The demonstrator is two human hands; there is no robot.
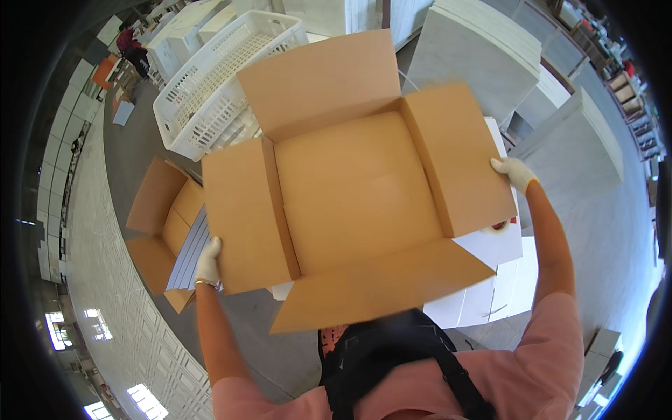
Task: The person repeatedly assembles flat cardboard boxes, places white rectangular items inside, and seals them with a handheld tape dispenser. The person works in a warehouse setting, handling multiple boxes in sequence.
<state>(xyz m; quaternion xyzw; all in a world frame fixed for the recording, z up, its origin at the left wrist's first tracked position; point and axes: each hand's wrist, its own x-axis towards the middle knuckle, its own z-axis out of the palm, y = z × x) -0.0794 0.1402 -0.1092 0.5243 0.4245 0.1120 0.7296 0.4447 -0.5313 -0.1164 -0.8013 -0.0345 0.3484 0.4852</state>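
Observation:
A large brown cardboard box (353,196) faces me, its four flaps spread outward and its inside bare. My left hand (208,262), in a pale work glove, grips the edge of the left flap. On the opposite side, my right hand (514,173), gloved too, pinches the outer edge of the right flap. The fingers of both hands are partly hidden behind the cardboard. Beneath the box's right side, a roll of tape (498,226) shows on a white surface (507,246).
A smaller open carton (157,217) with grey-white strips (189,248) stands at left. Beyond the box are a white plastic crate (210,84) and stacked pale panels (476,59). Another pale panel stack (574,136) stands at right. A person (131,49) is far off at upper left.

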